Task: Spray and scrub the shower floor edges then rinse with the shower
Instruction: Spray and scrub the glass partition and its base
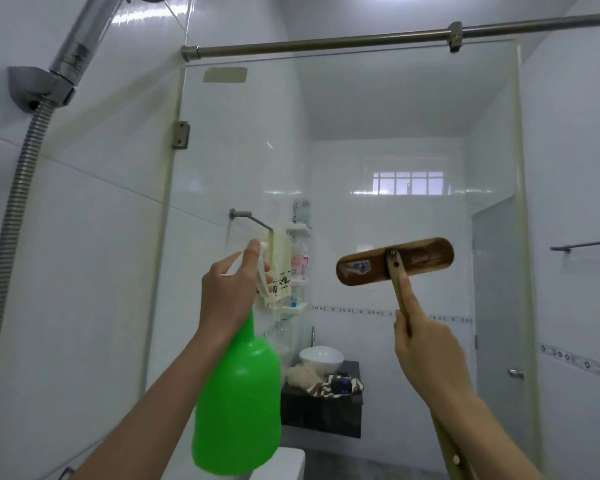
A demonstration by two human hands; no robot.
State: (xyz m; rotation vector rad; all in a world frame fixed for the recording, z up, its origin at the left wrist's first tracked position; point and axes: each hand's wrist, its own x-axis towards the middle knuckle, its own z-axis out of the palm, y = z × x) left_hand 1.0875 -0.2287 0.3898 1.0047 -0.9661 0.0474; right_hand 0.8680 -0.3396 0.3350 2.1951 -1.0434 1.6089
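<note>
the left hand (pixel 232 292) is wrapped round the white trigger head of the bright green plastic spray bottle (pixel 238 393), thumb over the top and fingers curled at the lever, so the bottle hangs upright below the fist. the right hand (pixel 426 358) grips the thin wooden handle of the long scrubbing brush with the oblong brown wooden head (pixel 420 259), index finger laid along the shaft. the head is raised in the air before the clear glass shower screen (pixel 361 133), flat back towards the camera, bristles not visible. the chrome shower handset (pixel 84 43) sits in its wall bracket at upper left, its ribbed metal hose (pixel 13 237) hanging down the tiles.

the floor edges are out of view below, so nothing shows them wetted or scrubbed; this looks like the start, with spraying to come first. to do it well, lower the nozzle close to the line where floor meets wall and work along it in overlapping bursts, keeping the brush aside and clear of the glass. then set the bristles flat into the corner and scrub in short strokes. the tiles will likely be slick once wet
</note>
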